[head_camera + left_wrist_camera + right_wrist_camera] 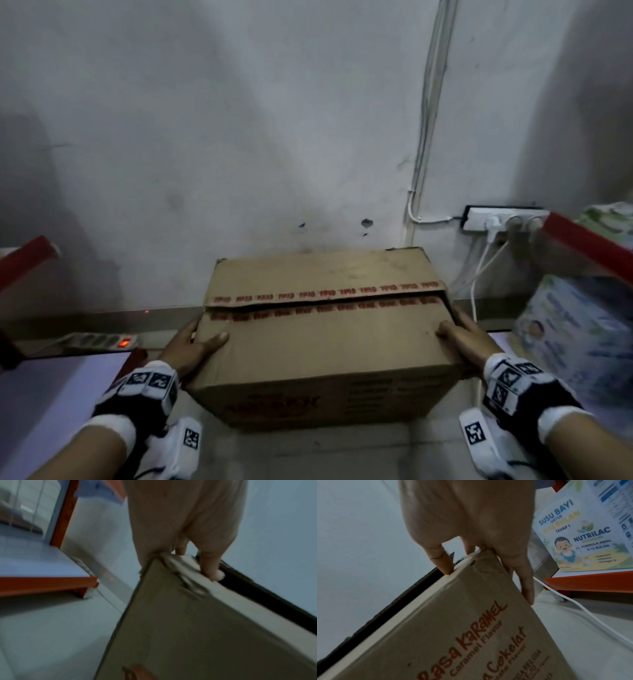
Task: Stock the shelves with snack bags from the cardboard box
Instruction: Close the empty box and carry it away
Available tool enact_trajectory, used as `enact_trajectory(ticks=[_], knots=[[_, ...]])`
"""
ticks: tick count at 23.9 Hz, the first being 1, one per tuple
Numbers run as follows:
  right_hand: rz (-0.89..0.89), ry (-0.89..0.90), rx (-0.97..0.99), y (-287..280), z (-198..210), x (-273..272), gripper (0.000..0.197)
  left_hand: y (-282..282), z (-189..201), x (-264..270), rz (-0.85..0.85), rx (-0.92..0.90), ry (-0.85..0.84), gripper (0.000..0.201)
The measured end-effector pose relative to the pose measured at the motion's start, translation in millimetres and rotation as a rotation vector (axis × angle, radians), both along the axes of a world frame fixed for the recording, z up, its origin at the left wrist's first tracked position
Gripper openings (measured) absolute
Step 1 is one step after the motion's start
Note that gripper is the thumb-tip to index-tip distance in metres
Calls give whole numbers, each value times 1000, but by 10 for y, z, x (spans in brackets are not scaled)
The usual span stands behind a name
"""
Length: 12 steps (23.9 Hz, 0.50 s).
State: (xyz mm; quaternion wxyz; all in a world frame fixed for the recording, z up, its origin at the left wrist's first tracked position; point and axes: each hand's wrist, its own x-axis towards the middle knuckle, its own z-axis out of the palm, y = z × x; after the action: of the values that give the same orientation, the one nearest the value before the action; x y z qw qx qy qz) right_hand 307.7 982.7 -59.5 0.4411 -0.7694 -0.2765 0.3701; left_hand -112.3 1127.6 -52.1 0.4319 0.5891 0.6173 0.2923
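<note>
A brown cardboard box (325,346) with red print sits in the middle, close to the white wall. Its top flaps lie shut, with a dark slit along the cut red-printed tape (325,298). My left hand (193,342) grips the box's left side, thumb on the top flap. My right hand (459,329) grips the right side the same way. In the left wrist view, the left hand (185,520) clasps a box (188,628) corner. The right wrist view shows my right hand (471,513) on the box (453,615) edge. No snack bags show.
Red-edged shelves stand at the left (27,257) and right (582,240). Baby formula boxes (582,335) fill the right shelf. A power strip (99,341) lies on the floor at left. A wall socket strip (503,219) with white cables hangs at right.
</note>
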Motion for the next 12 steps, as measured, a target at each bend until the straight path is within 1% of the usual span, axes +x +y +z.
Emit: enact_trajectory(ticks=[3,6,9,12], knots=[[4,-63,57,146,-305,53,70,257,-320,129,39,-6,-14,62],[-25,-105,111,303,-494,130,70,458,-509,213,91,42,1,63],[-48,-102,43,401,-518,121,72,547,-565,266,146,139,96,63],[-56,-104,-9,427,-456,63,77,528,-540,313,157,148,147,66]])
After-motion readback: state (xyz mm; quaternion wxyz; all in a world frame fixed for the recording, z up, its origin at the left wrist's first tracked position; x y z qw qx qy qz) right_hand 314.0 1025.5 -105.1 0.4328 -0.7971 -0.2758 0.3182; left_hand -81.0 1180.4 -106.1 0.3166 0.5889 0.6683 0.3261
